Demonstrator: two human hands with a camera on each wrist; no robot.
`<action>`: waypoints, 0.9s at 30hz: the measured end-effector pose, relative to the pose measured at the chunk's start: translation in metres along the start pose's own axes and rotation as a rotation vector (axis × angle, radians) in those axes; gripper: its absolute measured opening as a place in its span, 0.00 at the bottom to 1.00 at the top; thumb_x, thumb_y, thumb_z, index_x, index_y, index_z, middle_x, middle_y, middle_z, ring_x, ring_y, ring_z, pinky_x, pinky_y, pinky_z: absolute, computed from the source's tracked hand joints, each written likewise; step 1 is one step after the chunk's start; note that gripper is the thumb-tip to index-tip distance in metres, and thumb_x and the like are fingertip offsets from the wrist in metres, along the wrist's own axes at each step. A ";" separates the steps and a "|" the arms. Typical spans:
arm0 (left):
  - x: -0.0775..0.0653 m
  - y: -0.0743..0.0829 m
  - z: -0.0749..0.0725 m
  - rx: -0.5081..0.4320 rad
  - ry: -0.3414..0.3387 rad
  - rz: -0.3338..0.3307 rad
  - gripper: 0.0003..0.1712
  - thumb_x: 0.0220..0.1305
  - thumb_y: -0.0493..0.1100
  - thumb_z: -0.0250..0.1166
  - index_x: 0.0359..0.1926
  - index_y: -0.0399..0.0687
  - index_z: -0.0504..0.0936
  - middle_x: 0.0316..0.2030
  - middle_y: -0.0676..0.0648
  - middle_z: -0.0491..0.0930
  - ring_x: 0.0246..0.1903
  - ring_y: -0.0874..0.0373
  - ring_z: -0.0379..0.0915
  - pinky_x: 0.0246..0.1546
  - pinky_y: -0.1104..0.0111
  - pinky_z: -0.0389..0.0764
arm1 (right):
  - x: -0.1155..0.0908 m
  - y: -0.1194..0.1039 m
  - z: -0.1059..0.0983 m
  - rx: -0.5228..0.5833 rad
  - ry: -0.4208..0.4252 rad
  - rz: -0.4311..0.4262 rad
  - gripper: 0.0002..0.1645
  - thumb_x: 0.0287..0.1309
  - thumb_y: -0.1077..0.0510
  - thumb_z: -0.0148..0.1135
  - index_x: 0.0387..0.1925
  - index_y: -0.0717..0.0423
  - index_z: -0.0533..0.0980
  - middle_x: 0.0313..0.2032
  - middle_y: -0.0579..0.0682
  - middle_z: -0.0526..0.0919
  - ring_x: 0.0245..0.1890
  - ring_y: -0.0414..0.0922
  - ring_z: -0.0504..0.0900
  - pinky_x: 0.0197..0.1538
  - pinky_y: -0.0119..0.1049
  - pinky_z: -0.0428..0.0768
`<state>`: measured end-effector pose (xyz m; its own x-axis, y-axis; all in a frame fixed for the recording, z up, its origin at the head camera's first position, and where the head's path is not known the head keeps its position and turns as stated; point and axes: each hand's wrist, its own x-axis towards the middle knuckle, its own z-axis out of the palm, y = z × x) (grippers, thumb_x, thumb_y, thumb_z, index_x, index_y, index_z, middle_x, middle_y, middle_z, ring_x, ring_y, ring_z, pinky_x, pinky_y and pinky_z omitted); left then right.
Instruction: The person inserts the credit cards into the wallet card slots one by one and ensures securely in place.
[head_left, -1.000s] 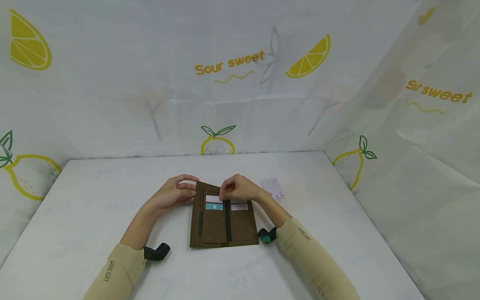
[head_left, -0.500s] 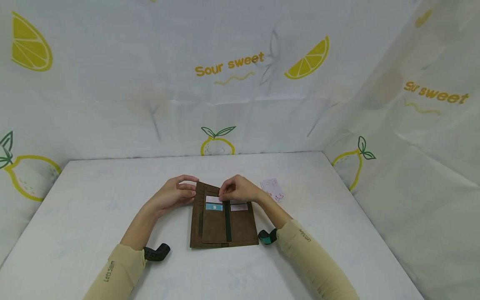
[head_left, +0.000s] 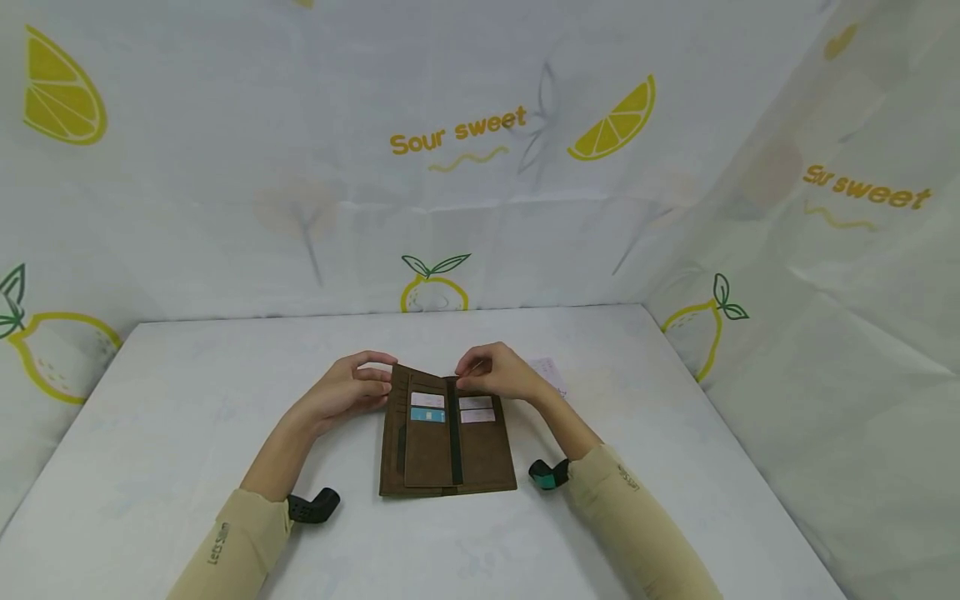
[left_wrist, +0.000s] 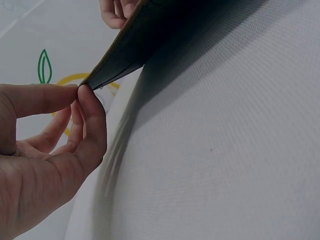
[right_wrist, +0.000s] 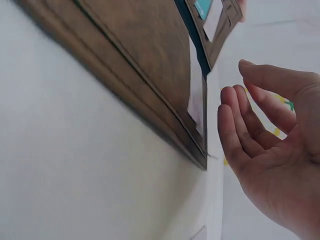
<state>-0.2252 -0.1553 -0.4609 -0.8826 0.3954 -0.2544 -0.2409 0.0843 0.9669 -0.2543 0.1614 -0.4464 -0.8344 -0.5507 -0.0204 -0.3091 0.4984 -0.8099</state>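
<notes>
Brown wallet (head_left: 486,462): spread on the tabletop (head_left: 217,408), just below the centre of the head frame, dark spine strip (head_left: 454,454) running down between its two halves. Left half of the wallet: a white card (head_left: 427,400) shows above a blue card (head_left: 428,414) in the slots. Right half: two pale cards (head_left: 477,416), one above the other, near its upper edge.

Left hand (head_left: 347,390), at the wallet's upper left corner: fingers pinch that corner between thumb and index finger, the others loosely bent. The left wrist view shows the corner raised, its dark underside visible.

Right hand (head_left: 501,371), at the upper edge of the wallet's right half: fingers gently bent, thumb well apart from them, nothing held (the right wrist view shows the gap plainly). In that view the hand is just beside the wallet, not touching it.

Behind the right wrist, right of centre: a pinkish patterned card (head_left: 551,375) on the tabletop, partly hidden by the arm.

Further out: a black device (head_left: 315,506) at the left wrist, a black-and-green device (head_left: 549,475) at the right; beige sleeves (head_left: 637,525) from the lower edge; white backdrop (head_left: 300,100) with lemon prints and "Sour sweet" lettering across the top.
</notes>
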 end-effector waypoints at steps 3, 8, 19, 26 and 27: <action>-0.001 0.000 -0.001 0.008 -0.003 0.007 0.28 0.76 0.31 0.62 0.74 0.37 0.69 0.48 0.48 0.80 0.42 0.63 0.81 0.47 0.72 0.88 | -0.005 0.000 -0.008 -0.028 0.037 0.027 0.11 0.67 0.62 0.74 0.47 0.64 0.86 0.45 0.59 0.91 0.41 0.44 0.89 0.47 0.30 0.85; -0.002 0.001 -0.001 0.015 -0.006 0.012 0.28 0.76 0.31 0.62 0.74 0.37 0.70 0.49 0.48 0.79 0.42 0.63 0.81 0.47 0.73 0.88 | -0.016 0.004 -0.024 -0.060 0.098 0.070 0.15 0.67 0.59 0.74 0.50 0.65 0.85 0.46 0.59 0.90 0.44 0.47 0.90 0.48 0.33 0.84; -0.002 0.000 -0.001 0.011 -0.009 0.010 0.28 0.76 0.30 0.60 0.74 0.38 0.70 0.48 0.48 0.79 0.44 0.62 0.81 0.49 0.72 0.88 | -0.045 0.029 -0.062 -0.144 0.198 0.166 0.22 0.67 0.59 0.74 0.57 0.68 0.83 0.54 0.65 0.89 0.53 0.59 0.90 0.58 0.51 0.89; -0.001 0.000 -0.001 0.024 0.003 0.001 0.28 0.77 0.30 0.59 0.74 0.38 0.70 0.48 0.48 0.80 0.45 0.62 0.82 0.49 0.72 0.89 | -0.060 0.047 -0.072 -0.227 0.205 0.289 0.31 0.63 0.55 0.78 0.62 0.68 0.81 0.61 0.66 0.86 0.59 0.62 0.87 0.63 0.56 0.86; -0.001 0.000 -0.002 0.024 0.004 0.000 0.28 0.77 0.30 0.59 0.74 0.38 0.70 0.48 0.48 0.80 0.45 0.62 0.82 0.49 0.72 0.89 | -0.061 0.049 -0.073 -0.246 0.200 0.301 0.33 0.62 0.55 0.79 0.63 0.69 0.81 0.62 0.66 0.86 0.59 0.62 0.86 0.63 0.56 0.86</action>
<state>-0.2250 -0.1571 -0.4610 -0.8843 0.3917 -0.2541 -0.2310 0.1059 0.9672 -0.2520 0.2679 -0.4425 -0.9684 -0.2281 -0.1008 -0.1179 0.7750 -0.6208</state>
